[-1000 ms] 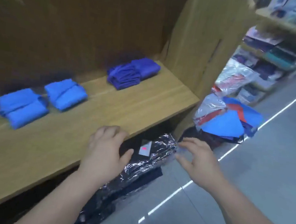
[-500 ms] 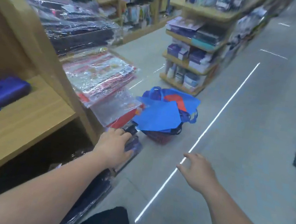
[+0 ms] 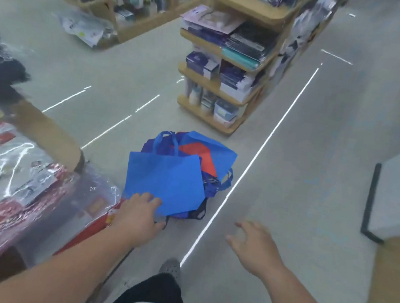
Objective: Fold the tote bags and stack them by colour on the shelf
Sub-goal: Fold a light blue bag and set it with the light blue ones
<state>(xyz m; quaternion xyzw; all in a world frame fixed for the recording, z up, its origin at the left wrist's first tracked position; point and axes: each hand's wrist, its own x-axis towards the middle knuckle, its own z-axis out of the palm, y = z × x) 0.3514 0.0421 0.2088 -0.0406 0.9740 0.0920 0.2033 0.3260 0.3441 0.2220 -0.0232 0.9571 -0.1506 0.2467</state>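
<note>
Fingers (image 3: 145, 199) of the left hand (image 3: 138, 217) lie on the near corner of a flat bright-blue fabric tote bag (image 3: 164, 179); whether they grip it cannot be told. It tops a heap of blue and red fabric totes (image 3: 202, 153) on the grey floor (image 3: 300, 215). The right hand (image 3: 255, 247) hovers apart, fingers spread, holding nothing.

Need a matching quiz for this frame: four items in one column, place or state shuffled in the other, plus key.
1. flat light-blue fabric tote bag
2. red fabric tote bag
3. left hand
4. right hand

A. fingers spread, holding nothing
B. on top of the pile of tote bags
C. touching the top bag's near edge
D. partly buried in that pile

Pairs: 1-B, 2-D, 3-C, 4-A
</note>
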